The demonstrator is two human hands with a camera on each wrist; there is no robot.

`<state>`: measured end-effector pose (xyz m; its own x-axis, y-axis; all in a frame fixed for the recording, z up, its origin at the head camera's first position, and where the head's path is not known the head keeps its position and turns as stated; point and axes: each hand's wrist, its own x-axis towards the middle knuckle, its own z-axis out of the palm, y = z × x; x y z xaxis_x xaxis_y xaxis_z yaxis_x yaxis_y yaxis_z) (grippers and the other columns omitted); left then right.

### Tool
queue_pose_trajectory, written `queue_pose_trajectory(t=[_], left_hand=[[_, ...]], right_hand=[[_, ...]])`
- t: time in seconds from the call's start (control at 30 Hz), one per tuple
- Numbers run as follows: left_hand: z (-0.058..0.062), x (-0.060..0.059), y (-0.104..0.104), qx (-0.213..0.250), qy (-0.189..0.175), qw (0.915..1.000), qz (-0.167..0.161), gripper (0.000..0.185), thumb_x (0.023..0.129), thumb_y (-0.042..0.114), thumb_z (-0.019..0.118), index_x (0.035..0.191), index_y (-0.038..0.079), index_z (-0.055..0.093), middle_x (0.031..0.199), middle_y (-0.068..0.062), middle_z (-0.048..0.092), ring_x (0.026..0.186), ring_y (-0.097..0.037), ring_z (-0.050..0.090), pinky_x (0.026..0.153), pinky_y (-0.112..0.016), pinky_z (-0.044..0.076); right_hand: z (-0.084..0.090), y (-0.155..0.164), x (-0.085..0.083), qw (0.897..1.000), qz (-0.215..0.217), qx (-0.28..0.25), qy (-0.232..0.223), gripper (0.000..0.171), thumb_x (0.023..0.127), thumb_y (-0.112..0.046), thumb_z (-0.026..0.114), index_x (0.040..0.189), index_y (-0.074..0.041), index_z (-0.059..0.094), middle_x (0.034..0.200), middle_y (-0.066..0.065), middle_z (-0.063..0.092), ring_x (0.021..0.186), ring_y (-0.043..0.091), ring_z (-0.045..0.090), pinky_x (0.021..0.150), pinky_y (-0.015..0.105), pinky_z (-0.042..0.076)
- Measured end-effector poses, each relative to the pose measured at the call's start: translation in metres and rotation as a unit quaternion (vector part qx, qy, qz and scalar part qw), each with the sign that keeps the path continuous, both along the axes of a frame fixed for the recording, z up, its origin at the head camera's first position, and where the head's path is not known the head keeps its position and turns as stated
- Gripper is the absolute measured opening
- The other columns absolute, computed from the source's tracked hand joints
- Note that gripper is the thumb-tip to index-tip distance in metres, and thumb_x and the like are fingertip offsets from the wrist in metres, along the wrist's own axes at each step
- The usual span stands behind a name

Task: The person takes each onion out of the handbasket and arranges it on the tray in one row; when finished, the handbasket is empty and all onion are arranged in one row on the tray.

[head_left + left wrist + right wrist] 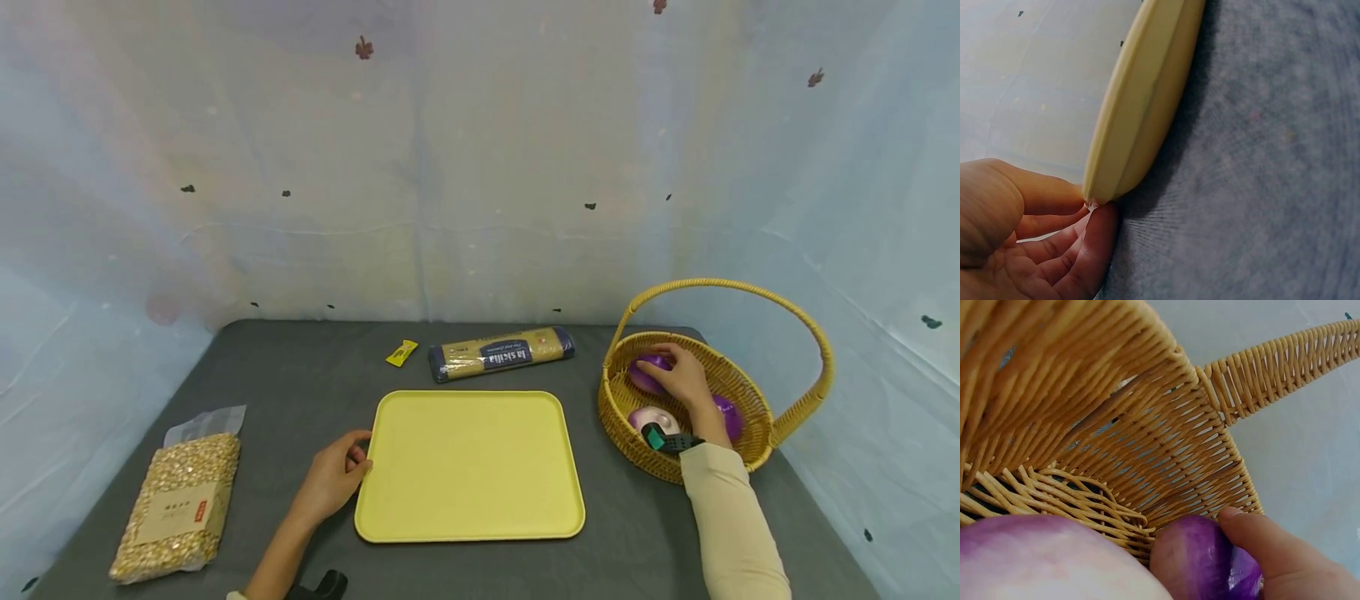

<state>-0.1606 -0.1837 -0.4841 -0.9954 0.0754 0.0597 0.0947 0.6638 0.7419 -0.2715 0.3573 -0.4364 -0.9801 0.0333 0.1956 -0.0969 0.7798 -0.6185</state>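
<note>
At the left edge of the yellow tray (471, 467), my left hand (333, 475) pinches the rim between thumb and fingers. The left wrist view shows the tray's side (1141, 106) with the left hand (1041, 231) at its corner. Inside the wicker basket (617, 417) at the right, my right hand (682, 375) grips a purple onion (647, 377). In the right wrist view the thumb lies along that onion (1194, 559), while the other fingers are hidden. A paler white-and-purple onion (647, 414) and another purple one (729, 417) lie in the basket.
A long pasta packet (502, 353) lies behind the tray, beside a small yellow wrapped packet (402, 352). A clear bag of yellow kernels (180, 508) lies at the left of the dark table (300, 375). The basket's tall handle (813, 333) arches over its right side.
</note>
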Motion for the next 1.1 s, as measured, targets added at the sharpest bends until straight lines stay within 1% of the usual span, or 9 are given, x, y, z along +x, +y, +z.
queue_pose_trajectory(t=[0.13,0.3,0.6,0.87,1.1], left_hand=[[0.0006,-0.0005,0.0005,-0.005,0.000,1.0000,0.001,0.038,0.085,0.003,0.063,0.121,0.000,0.055,0.080,-0.002,0.054,0.063,-0.011,0.048,0.058,-0.025,0.040],[0.0012,0.0003,0.0005,-0.002,0.010,0.9999,0.000,0.038,0.084,0.001,0.064,0.120,-0.002,0.056,0.078,-0.002,0.054,0.061,-0.010,0.047,0.056,-0.024,0.039],[-0.0015,-0.0001,0.0001,0.011,-0.005,0.9999,0.005,0.038,0.084,0.002,0.064,0.121,0.000,0.056,0.076,-0.002,0.054,0.058,-0.011,0.048,0.054,-0.024,0.040],[-0.0021,0.0007,0.0000,0.007,-0.002,1.0000,0.006,0.037,0.084,0.002,0.064,0.120,0.000,0.056,0.076,-0.001,0.053,0.058,-0.010,0.047,0.054,-0.024,0.040],[-0.0010,0.0004,0.0004,0.010,0.015,0.9998,0.001,0.036,0.084,0.000,0.065,0.119,-0.001,0.056,0.075,-0.001,0.054,0.057,-0.008,0.047,0.053,-0.023,0.039]], right_hand=[[-0.0023,0.0022,-0.0002,1.000,0.004,0.003,-0.009,0.059,0.087,-0.037,0.064,0.126,0.004,0.050,0.125,0.029,0.048,0.115,0.045,0.044,0.095,0.056,0.034],[-0.0039,0.0040,-0.0005,0.999,0.021,0.000,-0.024,0.060,0.087,-0.037,0.064,0.127,0.004,0.049,0.128,0.029,0.046,0.116,0.045,0.043,0.095,0.057,0.034],[-0.0041,0.0039,-0.0016,0.997,0.046,0.004,-0.062,0.068,0.084,-0.037,0.067,0.133,0.004,0.042,0.131,0.032,0.040,0.116,0.048,0.042,0.092,0.058,0.037],[-0.0044,0.0033,0.0002,0.995,0.060,-0.002,-0.073,0.069,0.084,-0.033,0.067,0.135,0.005,0.038,0.130,0.033,0.040,0.115,0.048,0.043,0.090,0.059,0.039],[0.0003,0.0015,0.0005,0.995,0.062,0.004,-0.077,0.069,0.084,-0.035,0.067,0.134,0.003,0.039,0.129,0.031,0.042,0.114,0.047,0.045,0.089,0.057,0.040]])
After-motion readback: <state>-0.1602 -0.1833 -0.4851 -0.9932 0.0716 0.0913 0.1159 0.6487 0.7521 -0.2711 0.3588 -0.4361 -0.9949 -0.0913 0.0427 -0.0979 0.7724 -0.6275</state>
